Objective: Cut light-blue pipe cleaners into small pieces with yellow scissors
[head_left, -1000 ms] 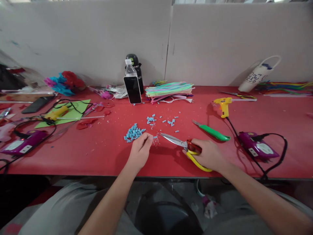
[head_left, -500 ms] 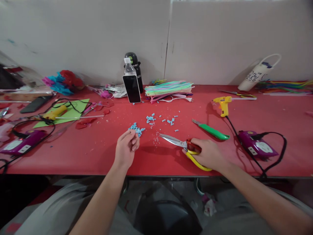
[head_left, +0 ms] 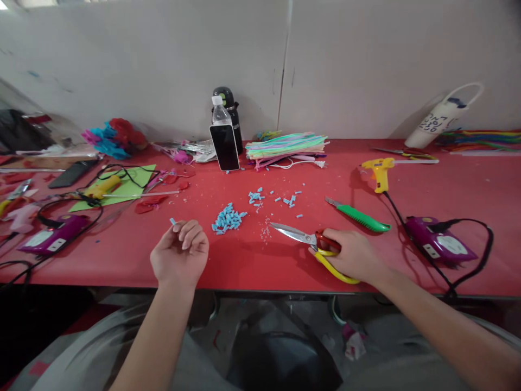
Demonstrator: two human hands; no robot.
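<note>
Between thumb and forefinger, my left hand (head_left: 181, 252) pinches one short light-blue piece (head_left: 172, 221), its other fingers curled. To the right of that hand lies a heap of similar small blue pieces (head_left: 228, 218) on the red table. My right hand (head_left: 354, 252) grips scissors (head_left: 299, 233) with one red and one yellow handle; the blades point left and look closed together. Tiny pale crumbs (head_left: 265, 232) lie by the blade tip. Two looser clusters of blue pieces (head_left: 255, 196) sit beyond the blades.
A green utility knife (head_left: 362, 217), a yellow glue gun (head_left: 379, 172) and a purple power box (head_left: 442, 241) lie right. A phone (head_left: 225, 147) leans on a bottle at the back, beside a pipe-cleaner bundle (head_left: 287, 147). Corded tools and a green sheet (head_left: 140, 176) occupy the left.
My left hand has moved left from the blue heap, uncovering it, and now shows a small blue piece at its fingertips. The right hand stays with the scissors; the view has shifted slightly.
</note>
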